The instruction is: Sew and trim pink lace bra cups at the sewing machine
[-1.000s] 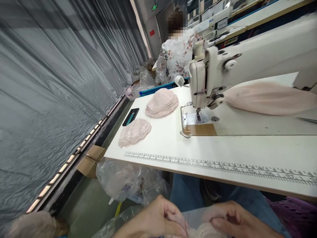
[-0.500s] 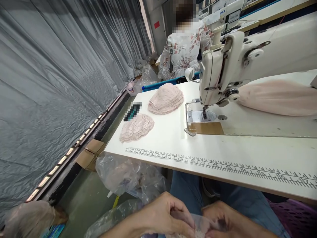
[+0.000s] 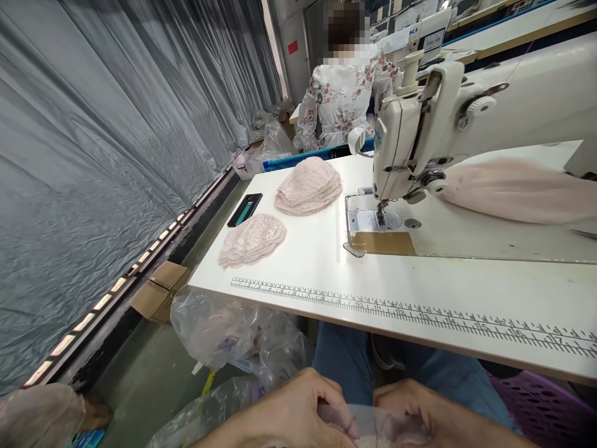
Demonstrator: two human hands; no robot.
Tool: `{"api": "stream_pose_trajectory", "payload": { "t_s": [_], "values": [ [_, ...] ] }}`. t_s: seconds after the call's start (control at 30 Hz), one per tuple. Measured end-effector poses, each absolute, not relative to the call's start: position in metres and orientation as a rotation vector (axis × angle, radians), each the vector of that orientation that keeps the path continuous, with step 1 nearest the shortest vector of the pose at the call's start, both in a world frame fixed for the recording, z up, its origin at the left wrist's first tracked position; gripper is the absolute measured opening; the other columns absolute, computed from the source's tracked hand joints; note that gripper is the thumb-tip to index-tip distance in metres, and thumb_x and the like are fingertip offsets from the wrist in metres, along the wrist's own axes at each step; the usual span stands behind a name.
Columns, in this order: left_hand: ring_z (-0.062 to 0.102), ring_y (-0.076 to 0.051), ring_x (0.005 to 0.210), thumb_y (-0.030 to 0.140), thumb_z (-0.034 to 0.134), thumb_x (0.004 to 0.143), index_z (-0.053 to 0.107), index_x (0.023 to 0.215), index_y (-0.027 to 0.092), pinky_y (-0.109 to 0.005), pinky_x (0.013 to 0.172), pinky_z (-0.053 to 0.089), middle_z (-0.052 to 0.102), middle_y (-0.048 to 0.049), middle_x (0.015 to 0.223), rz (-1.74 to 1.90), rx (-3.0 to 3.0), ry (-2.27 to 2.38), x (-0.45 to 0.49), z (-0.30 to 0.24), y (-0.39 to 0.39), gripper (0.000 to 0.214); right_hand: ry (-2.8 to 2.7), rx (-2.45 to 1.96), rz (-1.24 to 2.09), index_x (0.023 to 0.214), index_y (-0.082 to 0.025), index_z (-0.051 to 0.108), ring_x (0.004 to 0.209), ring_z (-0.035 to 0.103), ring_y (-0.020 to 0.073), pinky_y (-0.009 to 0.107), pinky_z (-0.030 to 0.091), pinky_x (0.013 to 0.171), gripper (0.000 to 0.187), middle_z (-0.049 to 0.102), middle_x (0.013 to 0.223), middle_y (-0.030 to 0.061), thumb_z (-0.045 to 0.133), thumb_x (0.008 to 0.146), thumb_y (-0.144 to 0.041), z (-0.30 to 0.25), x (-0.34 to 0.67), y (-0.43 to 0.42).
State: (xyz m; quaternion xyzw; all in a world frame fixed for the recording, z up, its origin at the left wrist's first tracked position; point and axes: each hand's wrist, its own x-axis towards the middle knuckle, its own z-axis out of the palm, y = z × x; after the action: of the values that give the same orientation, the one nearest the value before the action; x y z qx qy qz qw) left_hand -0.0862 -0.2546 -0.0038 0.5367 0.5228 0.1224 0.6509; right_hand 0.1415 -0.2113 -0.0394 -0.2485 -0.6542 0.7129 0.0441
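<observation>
At the bottom edge, below the table's front, my left hand and my right hand both pinch a thin clear plastic bag with pale pink lace inside. The bag rests over my lap, partly cut off by the frame. On the white table lie two stacks of pink lace pieces: a flat one near the left edge and a taller one behind it. A white sewing machine stands at the right.
A black phone lies by the table's left edge. A pink fabric bundle sits under the machine arm. Plastic bags and cardboard boxes crowd the floor. A person in a floral top sits ahead. Grey sheeting hangs left.
Both hands have stayed low on the bag, the fingers working at its plastic. The view has shifted slightly; the table items have not moved.
</observation>
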Motion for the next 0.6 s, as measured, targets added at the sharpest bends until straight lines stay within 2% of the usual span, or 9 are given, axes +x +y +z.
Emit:
{"api": "stream_pose_trajectory", "payload": {
  "t_s": [0.07, 0.2, 0.3, 0.43, 0.6],
  "values": [
    [0.042, -0.008, 0.059, 0.066, 0.085, 0.042, 0.078, 0.074, 0.015, -0.021, 0.05, 0.027, 0.05, 0.0036, 0.063, 0.263, 1.202, 1.257, -0.085, -0.002, -0.256, 0.061, -1.987, -0.791, 2.163, 0.06, -0.02, 0.047, 0.059, 0.037, 0.0104, 0.023, 0.026, 0.052, 0.025, 0.041, 0.065, -0.006, 0.068, 0.07, -0.03, -0.041, 0.138, -0.213],
    [0.043, -0.009, 0.06, 0.065, 0.085, 0.044, 0.074, 0.068, 0.013, -0.021, 0.05, 0.025, 0.051, 0.0029, 0.061, 0.245, 1.212, 1.313, -0.088, -0.003, -0.258, 0.059, -1.959, -0.854, 2.139, 0.071, -0.019, 0.06, 0.07, 0.049, 0.0141, 0.023, 0.035, 0.06, 0.007, 0.05, 0.076, -0.0023, 0.064, 0.069, -0.025, -0.041, 0.14, -0.212],
    [0.041, -0.009, 0.059, 0.064, 0.085, 0.046, 0.072, 0.066, 0.012, -0.021, 0.05, 0.025, 0.051, 0.0032, 0.061, 0.229, 1.222, 1.281, -0.09, -0.007, -0.259, 0.057, -1.981, -0.789, 2.186, 0.064, -0.018, 0.062, 0.063, 0.046, 0.0128, 0.023, 0.033, 0.057, 0.021, 0.049, 0.065, -0.0028, 0.067, 0.073, -0.036, -0.034, 0.142, -0.208],
    [0.044, -0.01, 0.064, 0.064, 0.085, 0.048, 0.074, 0.073, 0.015, -0.02, 0.055, 0.03, 0.052, 0.003, 0.068, 0.188, 1.243, 1.358, -0.091, -0.013, -0.257, 0.056, -1.967, -0.766, 2.19, 0.061, -0.018, 0.059, 0.056, 0.039, 0.0102, 0.022, 0.028, 0.05, 0.036, 0.044, 0.058, -0.0049, 0.074, 0.069, -0.05, -0.026, 0.139, -0.207],
    [0.042, -0.008, 0.062, 0.061, 0.084, 0.053, 0.076, 0.078, 0.016, -0.021, 0.053, 0.027, 0.051, 0.0033, 0.069, 0.233, 1.281, 1.197, -0.096, -0.013, -0.256, 0.053, -1.916, -0.761, 2.193, 0.064, -0.017, 0.062, 0.063, 0.045, 0.012, 0.023, 0.032, 0.055, 0.038, 0.049, 0.066, -0.003, 0.071, 0.074, -0.052, -0.033, 0.142, -0.206]
  ]
}}
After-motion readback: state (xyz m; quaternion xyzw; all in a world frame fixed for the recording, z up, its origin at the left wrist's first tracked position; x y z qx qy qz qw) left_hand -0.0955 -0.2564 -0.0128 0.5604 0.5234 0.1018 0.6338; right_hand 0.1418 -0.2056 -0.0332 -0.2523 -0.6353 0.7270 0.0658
